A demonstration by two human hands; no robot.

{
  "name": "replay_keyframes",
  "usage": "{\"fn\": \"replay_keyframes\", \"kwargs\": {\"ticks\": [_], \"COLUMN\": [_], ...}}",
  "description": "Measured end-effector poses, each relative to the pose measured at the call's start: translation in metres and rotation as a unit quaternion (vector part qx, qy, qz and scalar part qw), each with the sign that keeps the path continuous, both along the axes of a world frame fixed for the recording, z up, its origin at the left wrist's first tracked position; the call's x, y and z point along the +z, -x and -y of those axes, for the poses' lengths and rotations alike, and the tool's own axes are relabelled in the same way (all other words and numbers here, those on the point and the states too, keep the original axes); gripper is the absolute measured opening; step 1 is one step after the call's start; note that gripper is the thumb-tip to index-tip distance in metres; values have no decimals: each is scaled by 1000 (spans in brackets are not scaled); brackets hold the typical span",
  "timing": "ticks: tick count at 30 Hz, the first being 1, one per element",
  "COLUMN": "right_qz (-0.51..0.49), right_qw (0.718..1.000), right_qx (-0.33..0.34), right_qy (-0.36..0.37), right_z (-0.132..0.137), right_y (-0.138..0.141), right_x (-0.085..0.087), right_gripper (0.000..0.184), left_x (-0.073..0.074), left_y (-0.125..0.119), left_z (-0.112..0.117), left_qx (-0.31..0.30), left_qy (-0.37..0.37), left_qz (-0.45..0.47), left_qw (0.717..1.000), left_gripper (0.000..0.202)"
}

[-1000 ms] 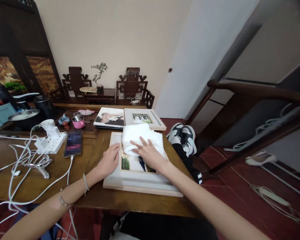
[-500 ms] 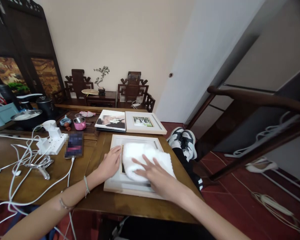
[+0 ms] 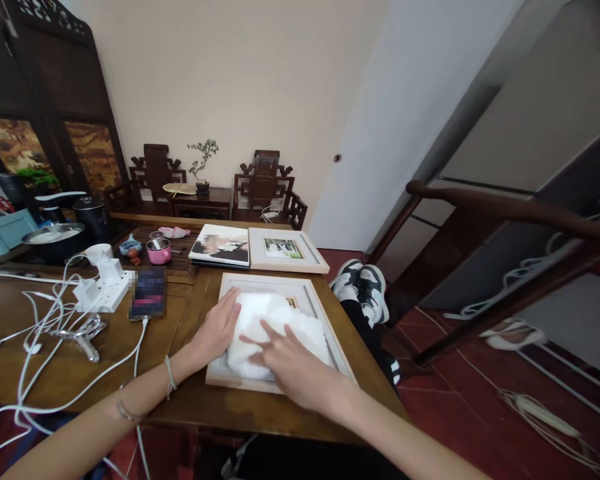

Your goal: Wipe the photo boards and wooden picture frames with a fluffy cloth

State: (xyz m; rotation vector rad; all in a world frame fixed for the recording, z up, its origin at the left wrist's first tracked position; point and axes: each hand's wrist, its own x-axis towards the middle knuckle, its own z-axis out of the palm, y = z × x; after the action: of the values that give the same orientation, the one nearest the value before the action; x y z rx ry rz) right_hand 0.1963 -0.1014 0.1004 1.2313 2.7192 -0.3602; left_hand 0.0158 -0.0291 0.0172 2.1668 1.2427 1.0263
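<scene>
A picture frame [image 3: 337, 357] with a pale wooden border lies flat on the table before me. Spread over its middle is a fluffy white cloth [image 3: 260, 320], which hides most of the picture inside. My right hand [image 3: 293, 363] presses down on this cloth, fingers outstretched and apart. On the frame's left side rests my left hand [image 3: 220, 327], its fingers extended and lying flat beside the cloth's edge.
Behind are a second picture frame [image 3: 307, 257] and a photo album [image 3: 220, 247]. To the left lie a phone [image 3: 148, 293], a power strip [image 3: 107, 290], tangled white cables and a silver hair clip [image 3: 83, 337]. A pink cup [image 3: 159, 252] stands farther back.
My right hand has slid the cloth to the left and slightly toward me across the frame. Part of the picture now shows past its upper right edge. My left hand stays at the left side.
</scene>
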Motion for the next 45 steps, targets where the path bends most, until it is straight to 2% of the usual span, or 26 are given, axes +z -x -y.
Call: {"fn": "replay_keyframes", "kwargs": {"ticks": [3,7,10,15,18,21,25,27,30,35,38,41,45], "right_qz": [-2,24,27,-34,-36,-6,46,62,53,-37,-79,-74,-6], "right_qw": [999,994,995,999,999,998,988,983,987,998,997,997,992], "right_qx": [-29,-90,-80,-29,-28,-55,-148,-170,-149,-48,-13,-25,-112], "right_qy": [42,55,52,30,19,9,-19,-34,-38,-9,-15,-28,-58], "right_z": [29,38,35,29,31,38,49,52,50,33,27,33,52], "right_y": [-30,-59,-47,-1,0,-32,-91,-107,-96,-25,-3,-18,-74], "right_x": [9,15,15,12,8,3,-6,-8,-6,-5,-10,-16,-22], "right_gripper": [76,76,74,76,76,73,71,71,70,67,68,70,68], "left_x": [-3,-10,-16,-18,-17,-19,-20,-21,-21,-21,-21,-23,-27], "left_y": [0,-1,-1,2,4,5,3,2,1,2,5,8,9], "left_z": [0,-3,-5,-9,-10,-10,-9,-8,-8,-9,-11,-14,-15], "left_qx": [1,2,8,0,-8,-7,-5,-3,1,2,-20,-28,-38], "left_qy": [8,-2,-18,-15,-15,-26,-30,-34,-35,-22,-22,-30,-43], "left_qz": [-45,-113,-116,-112,-109,-115,-127,-130,-129,-128,-111,-98,-102], "left_qw": [999,994,993,994,994,993,991,991,991,992,993,994,993], "left_gripper": [48,41,42,46,47,46,45,45,48,56,55,58,57]}}
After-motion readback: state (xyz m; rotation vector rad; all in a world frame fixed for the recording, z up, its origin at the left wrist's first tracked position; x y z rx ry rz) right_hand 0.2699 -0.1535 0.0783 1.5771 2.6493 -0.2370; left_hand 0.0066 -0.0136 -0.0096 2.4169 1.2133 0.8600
